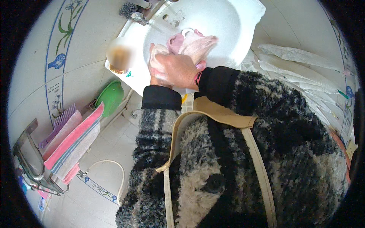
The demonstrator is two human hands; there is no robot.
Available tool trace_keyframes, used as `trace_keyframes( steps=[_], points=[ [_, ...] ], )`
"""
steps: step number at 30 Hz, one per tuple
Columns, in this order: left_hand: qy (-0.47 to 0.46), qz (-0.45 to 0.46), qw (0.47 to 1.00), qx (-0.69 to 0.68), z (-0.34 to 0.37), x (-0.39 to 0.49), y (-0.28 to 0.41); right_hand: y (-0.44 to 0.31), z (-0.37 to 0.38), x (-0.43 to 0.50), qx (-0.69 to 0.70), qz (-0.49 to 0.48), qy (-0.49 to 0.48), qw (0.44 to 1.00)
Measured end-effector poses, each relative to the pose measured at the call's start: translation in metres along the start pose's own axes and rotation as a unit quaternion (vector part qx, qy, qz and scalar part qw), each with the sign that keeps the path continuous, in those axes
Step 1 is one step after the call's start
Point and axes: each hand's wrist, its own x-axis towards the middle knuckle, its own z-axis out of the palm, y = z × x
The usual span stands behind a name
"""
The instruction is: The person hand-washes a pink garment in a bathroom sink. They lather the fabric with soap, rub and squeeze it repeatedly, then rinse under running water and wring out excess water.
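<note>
Over the front left of a white washbasin [225, 17], my two hands are pressed together on a wet pink cloth [195, 47]. My right hand [181, 68] lies across the nearer part of the cloth, its fingers wrapped toward the left. Partly hidden behind it, my left hand [154, 75] grips a bunched end, with whitish foam on the skin. The rest of the cloth hangs over the bowl, with a white ring-like edge at its far side. Most fingertips are covered by the cloth and the other hand.
A metal tap [139, 18] and dark scrubber [128, 10] are at the basin's back left. A blurred amber item [119, 58] occupies its left corner. Left, a green basin [111, 98] and striped towel [77, 139] hang by a purple comb [58, 126]. White bags [299, 68] stand right.
</note>
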Motion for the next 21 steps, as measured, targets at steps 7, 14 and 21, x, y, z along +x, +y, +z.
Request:
trace_keyframes(
  steps=[7, 14, 21],
  points=[
    [0.560, -0.008, 0.825, 0.080, 0.050, 0.020, -0.011, 0.026, 0.000, 0.008, -0.064, 0.030, 0.050, 0.996],
    [0.529, -0.059, 0.842, 0.082, 0.053, 0.022, -0.006, 0.033, -0.019, 0.016, -0.136, 0.005, 0.032, 0.990],
    [0.201, -0.053, 0.978, 0.031, 0.032, 0.010, 0.005, 0.015, 0.018, 0.013, -0.059, -0.032, 0.015, 0.998]
  ],
)
